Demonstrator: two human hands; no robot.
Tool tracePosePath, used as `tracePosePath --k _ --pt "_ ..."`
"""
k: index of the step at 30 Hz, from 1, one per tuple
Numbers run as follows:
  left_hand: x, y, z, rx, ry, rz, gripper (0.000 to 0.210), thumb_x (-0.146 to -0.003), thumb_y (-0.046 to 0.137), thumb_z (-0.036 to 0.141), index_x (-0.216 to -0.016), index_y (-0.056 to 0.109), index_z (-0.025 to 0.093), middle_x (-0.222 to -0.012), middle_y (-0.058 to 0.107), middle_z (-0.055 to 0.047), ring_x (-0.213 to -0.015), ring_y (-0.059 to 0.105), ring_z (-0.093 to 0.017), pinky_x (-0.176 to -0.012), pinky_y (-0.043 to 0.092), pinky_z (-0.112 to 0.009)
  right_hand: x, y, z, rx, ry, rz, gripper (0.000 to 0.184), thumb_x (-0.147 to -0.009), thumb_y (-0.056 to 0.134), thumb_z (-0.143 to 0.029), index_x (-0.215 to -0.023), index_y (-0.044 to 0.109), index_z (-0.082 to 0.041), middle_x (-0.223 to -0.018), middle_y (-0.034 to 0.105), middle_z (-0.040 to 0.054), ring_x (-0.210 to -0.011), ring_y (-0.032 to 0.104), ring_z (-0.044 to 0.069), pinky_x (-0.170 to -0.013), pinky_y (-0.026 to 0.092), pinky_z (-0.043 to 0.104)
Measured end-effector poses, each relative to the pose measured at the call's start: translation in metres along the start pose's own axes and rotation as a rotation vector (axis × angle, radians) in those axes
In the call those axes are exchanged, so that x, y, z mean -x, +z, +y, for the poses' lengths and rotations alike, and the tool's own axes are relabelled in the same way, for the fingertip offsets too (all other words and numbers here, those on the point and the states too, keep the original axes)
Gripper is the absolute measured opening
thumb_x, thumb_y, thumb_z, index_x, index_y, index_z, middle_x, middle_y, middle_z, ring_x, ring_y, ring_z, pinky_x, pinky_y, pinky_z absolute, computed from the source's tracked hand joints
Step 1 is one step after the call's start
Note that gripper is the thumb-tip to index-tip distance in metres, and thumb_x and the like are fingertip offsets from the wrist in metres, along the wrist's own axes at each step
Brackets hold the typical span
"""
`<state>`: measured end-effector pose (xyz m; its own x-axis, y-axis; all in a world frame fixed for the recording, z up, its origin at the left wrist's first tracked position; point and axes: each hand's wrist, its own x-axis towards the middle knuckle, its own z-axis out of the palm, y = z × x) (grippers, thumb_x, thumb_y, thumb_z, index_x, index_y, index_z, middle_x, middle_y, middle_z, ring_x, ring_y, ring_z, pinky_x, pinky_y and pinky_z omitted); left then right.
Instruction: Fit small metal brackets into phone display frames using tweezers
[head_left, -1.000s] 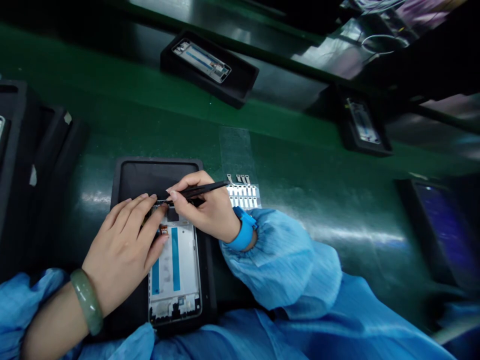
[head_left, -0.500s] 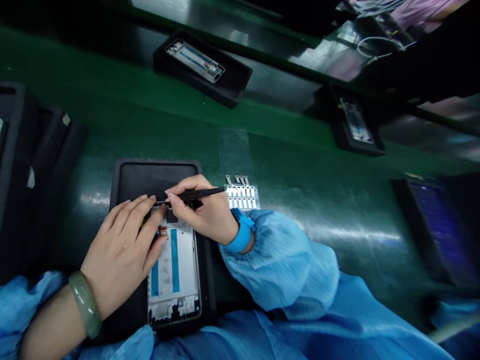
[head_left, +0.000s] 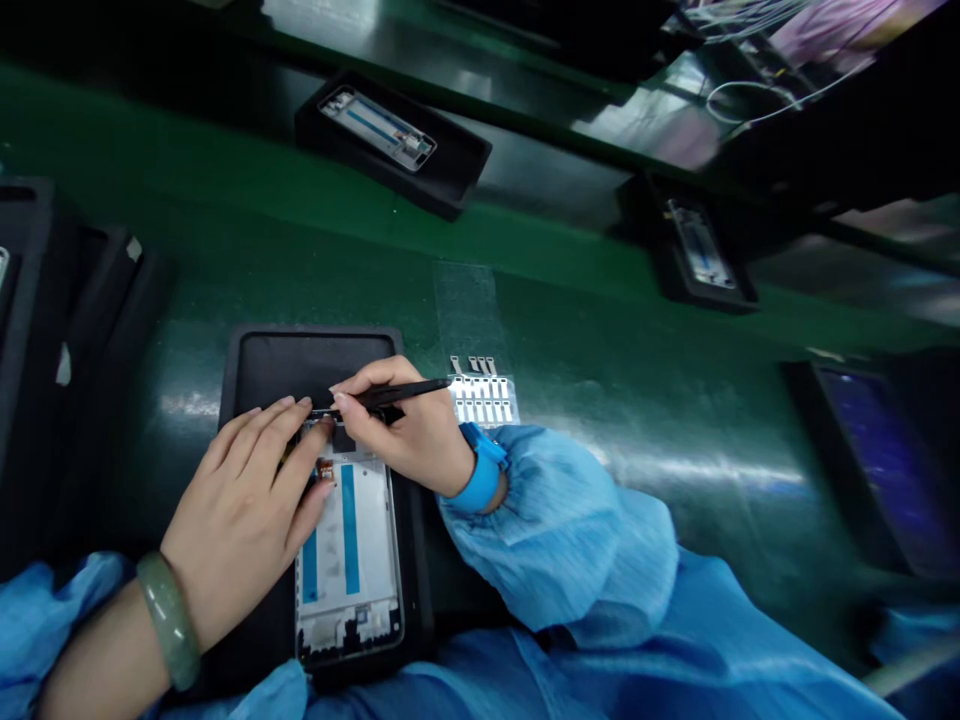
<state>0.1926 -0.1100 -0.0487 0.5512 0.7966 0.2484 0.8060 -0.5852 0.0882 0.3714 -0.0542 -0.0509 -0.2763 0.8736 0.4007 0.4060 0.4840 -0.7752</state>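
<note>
- Looking down from the head view, the scene shows a bare phone frame (head_left: 375, 540) lying face up in a black tray (head_left: 311, 365) on a green table (head_left: 600, 350), right in front of the person.
- The left hand (head_left: 236, 515) lies over the frame's upper left; its thumb and forefinger are apart, the other fingers close together, fingertips at the top edge.
- The right hand (head_left: 420, 435) has thumb and fingers clamped on a slim black tool (head_left: 412, 390), whose tip points at the frame's top edge; the exact contact is hidden.
- Beside the right hand lies a clear sheet (head_left: 469, 300) with small silvery pieces (head_left: 484, 388) in rows.
- Judging by its look, the frame is light, stiff and thin, its smooth rim perhaps slippery; the copper-coloured ribbon (head_left: 325, 470) looks fragile. The outer long edges seem the safest place to hold, away from the ribbon and blue strips (head_left: 350, 530).
- No brand, label or writing is readable anywhere.
</note>
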Motion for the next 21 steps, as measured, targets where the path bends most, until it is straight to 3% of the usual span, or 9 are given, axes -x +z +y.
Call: tracePosePath --k 12,21 --pt "0.0004 -0.0006 0.0019 -0.004 0.000 0.011 0.042 -0.091 0.043 0.032 -0.126 0.049 0.009 -0.126 0.051 -0.016 -0.118 0.046 -0.030 -0.099 0.040 -0.048 0.0037 0.0044 0.0024 0.046 -0.112 0.042 0.008 -0.081 0.062 -0.021 -0.085 0.055 -0.018 -0.083 0.070 0.0024 -0.075 0.068 0.010 -0.070 0.054 0.019" --pt "-0.0002 0.0015 0.0014 -0.017 0.005 0.010 0.040 -0.091 0.043 0.032 -0.124 0.050 0.009 -0.125 0.051 -0.017 -0.116 0.047 -0.031 -0.097 0.041 -0.049 0.0037 0.0037 0.0009 0.048 -0.096 0.036 0.008 -0.082 0.062 -0.023 -0.086 0.056 -0.018 -0.083 0.070 0.0027 -0.077 0.068 0.011 -0.070 0.054 0.020"
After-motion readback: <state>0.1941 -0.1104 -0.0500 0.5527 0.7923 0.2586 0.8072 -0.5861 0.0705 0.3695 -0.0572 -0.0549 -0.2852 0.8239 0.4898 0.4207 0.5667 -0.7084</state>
